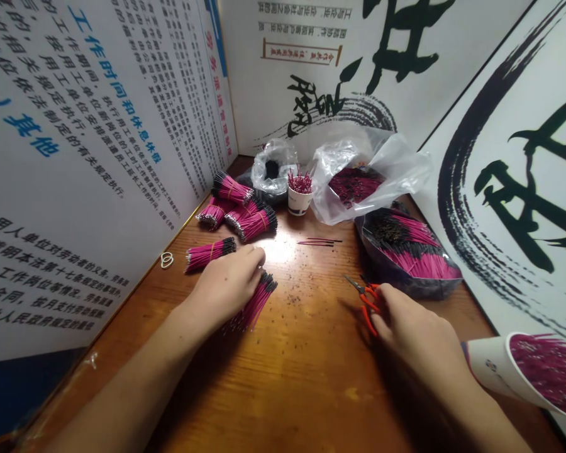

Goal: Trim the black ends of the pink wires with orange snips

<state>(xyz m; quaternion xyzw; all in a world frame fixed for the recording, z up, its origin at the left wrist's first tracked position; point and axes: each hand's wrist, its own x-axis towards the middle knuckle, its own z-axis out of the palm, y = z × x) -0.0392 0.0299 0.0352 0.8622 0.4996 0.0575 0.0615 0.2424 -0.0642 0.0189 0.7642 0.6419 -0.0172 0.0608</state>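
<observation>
My left hand (pixel 233 277) is closed, its fingers bent over the near side of the tied wire bundles. Right beside and partly under it lies a loose bunch of magenta wires with black ends (pixel 260 302); the fingertips are hidden, so what they grip cannot be made out. My right hand (pixel 400 318) is wrapped round small orange-handled pliers (pixel 368 301), whose dark jaws point up and left, just above the table. A few single magenta wires (pixel 319 241) lie on the table between and beyond the hands.
Tied wire bundles (pixel 255 220) lie at the back left, one more bundle (pixel 207 254) nearer. Behind are a paper cup (pixel 300 200) and clear plastic bags (pixel 396 157). A dark bag of wires (pixel 424 286) and a large cup (pixel 495 358) stand right. Printed panels (pixel 170 94) enclose the table.
</observation>
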